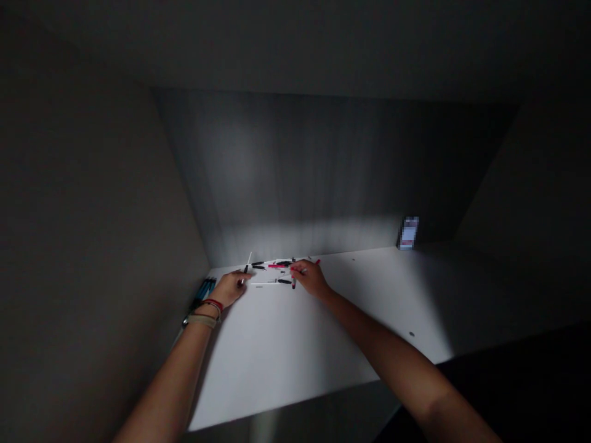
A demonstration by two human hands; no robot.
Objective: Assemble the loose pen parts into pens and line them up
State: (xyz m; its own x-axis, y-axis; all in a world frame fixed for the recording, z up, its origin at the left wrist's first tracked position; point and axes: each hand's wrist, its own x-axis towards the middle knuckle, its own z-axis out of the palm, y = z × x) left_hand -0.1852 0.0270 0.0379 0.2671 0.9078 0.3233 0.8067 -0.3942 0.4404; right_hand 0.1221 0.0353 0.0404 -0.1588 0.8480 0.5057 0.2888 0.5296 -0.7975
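On the white surface, my left hand point(229, 289) is closed around a slim black pen part point(245, 269). A thin white stick point(250, 258) rises just beyond it; whether the two are joined, I cannot tell. My right hand point(313, 280) pinches a small red pen part, its tip point(318, 263) showing past the fingers. Between the hands lie several loose pen pieces: a red barrel point(276, 266), black pieces point(257, 264), a dark piece point(285, 282) and a thin white tube point(264, 283). A black-tipped piece point(293, 282) is close under my right fingertips.
Several blue-and-black pens point(205, 289) stand or lie along the left wall, beside my left wrist. A phone-like device point(408, 234) leans at the back right. A small dark spot point(412, 334) marks the white surface point(277, 357). Walls enclose the left and back.
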